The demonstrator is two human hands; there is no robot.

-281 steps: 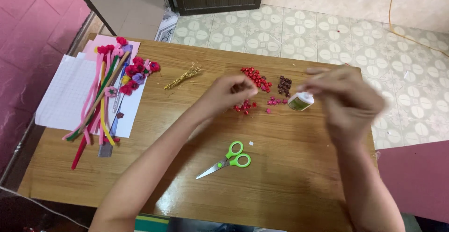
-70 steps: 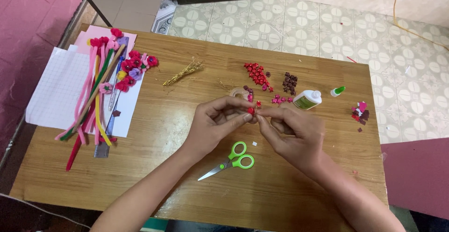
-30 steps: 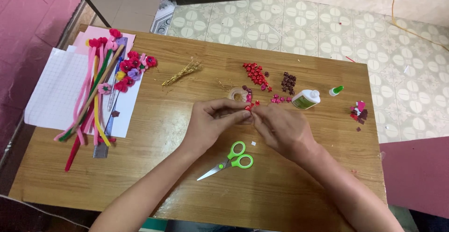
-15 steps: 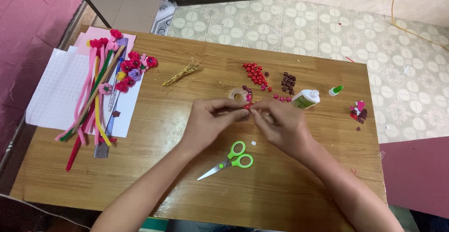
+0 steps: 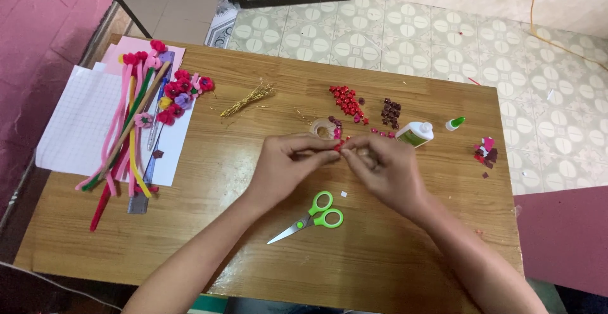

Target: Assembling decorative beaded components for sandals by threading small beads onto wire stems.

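My left hand (image 5: 292,161) and my right hand (image 5: 381,168) meet fingertip to fingertip over the middle of the wooden table (image 5: 190,225). Both pinch one tiny red piece (image 5: 340,145) between them. Just behind the fingers lie a small wooden ring (image 5: 322,126), a heap of small red pieces (image 5: 346,100) and a smaller heap of dark red pieces (image 5: 391,113). A small glue bottle (image 5: 415,133) lies on its side to the right, its green cap (image 5: 455,123) off beside it. Green-handled scissors (image 5: 310,217) rest near my wrists.
At the left, pink, red, green and yellow strips with small flowers (image 5: 136,124) lie on white and pink paper (image 5: 79,124), with a ruler (image 5: 140,190). A bundle of gold wire (image 5: 247,98) lies behind. Pink and dark scraps (image 5: 486,152) sit near the right edge.
My right hand came back from the glue bottle and joined the left over the table's middle. In the last second both hands stay together, shifting only slightly around the red piece.
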